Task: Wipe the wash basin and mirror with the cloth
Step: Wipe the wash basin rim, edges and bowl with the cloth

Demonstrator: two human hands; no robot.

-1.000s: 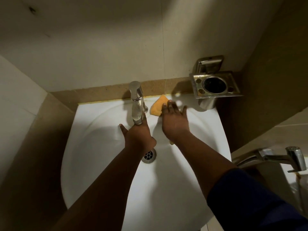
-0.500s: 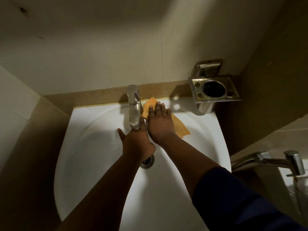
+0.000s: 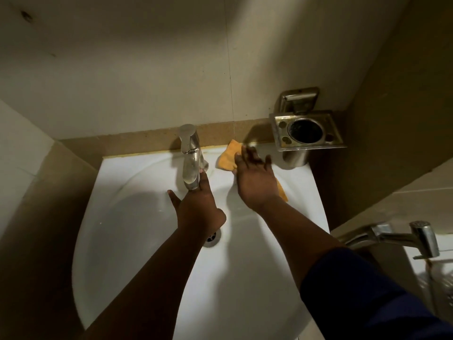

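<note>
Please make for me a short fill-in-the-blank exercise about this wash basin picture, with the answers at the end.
1. The right hand presses an orange ____ flat on the wash basin.
2. The left hand touches the spout of the metal ____.
3. The drain lies partly hidden under the ____ wrist.

Missing words: cloth; tap; left

Most of the orange cloth point(image 3: 229, 157) is covered by the right hand point(image 3: 256, 182), whose fingertips point(image 3: 247, 153) are blurred; the drain point(image 3: 213, 238) is half hidden.
</note>
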